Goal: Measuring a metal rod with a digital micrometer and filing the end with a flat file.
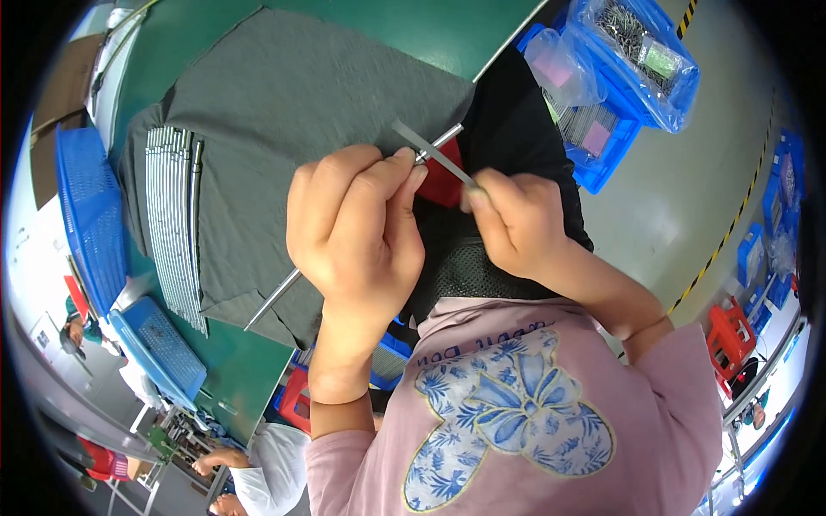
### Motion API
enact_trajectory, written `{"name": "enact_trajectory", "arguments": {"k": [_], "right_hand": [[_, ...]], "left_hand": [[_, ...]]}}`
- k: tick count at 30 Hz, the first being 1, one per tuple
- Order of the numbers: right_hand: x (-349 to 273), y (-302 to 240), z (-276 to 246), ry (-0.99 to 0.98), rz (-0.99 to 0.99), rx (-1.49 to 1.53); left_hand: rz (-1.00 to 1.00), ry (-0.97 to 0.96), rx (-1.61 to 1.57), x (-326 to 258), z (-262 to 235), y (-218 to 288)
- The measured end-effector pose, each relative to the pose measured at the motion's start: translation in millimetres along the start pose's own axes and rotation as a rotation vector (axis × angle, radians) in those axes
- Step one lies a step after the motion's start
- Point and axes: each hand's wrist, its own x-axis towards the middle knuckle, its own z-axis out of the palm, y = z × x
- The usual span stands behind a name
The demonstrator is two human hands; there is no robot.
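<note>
My left hand (353, 228) grips a long thin metal rod (275, 297) that runs slantwise from lower left up to the table edge near its fingertips. My right hand (516, 224) pinches a flat grey metal strip (430, 153) and holds it against the rod's upper end. Both hands meet over the edge of a grey cloth (284, 112) spread on the green table (249, 361). A row of several similar metal rods (176, 224) lies side by side on the cloth's left part.
Blue plastic baskets (86, 215) stand at the table's left. Blue bins (615, 129) with bagged metal parts sit on the floor to the right, near a red stool (731, 331). Another person in white (258, 469) is below the table edge.
</note>
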Motion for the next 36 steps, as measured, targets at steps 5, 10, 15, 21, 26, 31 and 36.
{"name": "enact_trajectory", "arguments": {"k": [5, 10, 15, 21, 26, 31, 36], "right_hand": [[-9.1, 23.6, -11.6, 0.136, 0.082, 0.514], [39.1, 20.2, 8.0, 0.336, 0.303, 0.889], [42.7, 14.7, 5.3, 0.235, 0.449, 1.087], [47.1, -26.0, -10.3, 0.187, 0.423, 1.197], [57.1, -30.1, 9.2, 0.376, 0.126, 0.451], [49.3, -19.8, -6.3, 0.572, 0.190, 0.324], [22.0, -25.7, -33.6, 0.252, 0.301, 0.561]], "left_hand": [[-0.036, -0.007, 0.033, -1.5, -0.9, 1.1], [-0.058, -0.018, 0.027, -1.0, -1.0, 0.9], [-0.077, -0.033, 0.013, -0.6, -2.5, 1.2], [-0.040, 0.006, 0.006, -1.4, 0.7, -1.1], [0.005, 0.018, -0.002, 0.4, 3.0, -2.5], [-0.001, 0.013, -0.016, -0.7, 1.6, -1.7], [-0.014, 0.019, 0.003, -1.2, 1.7, -2.7]]}}
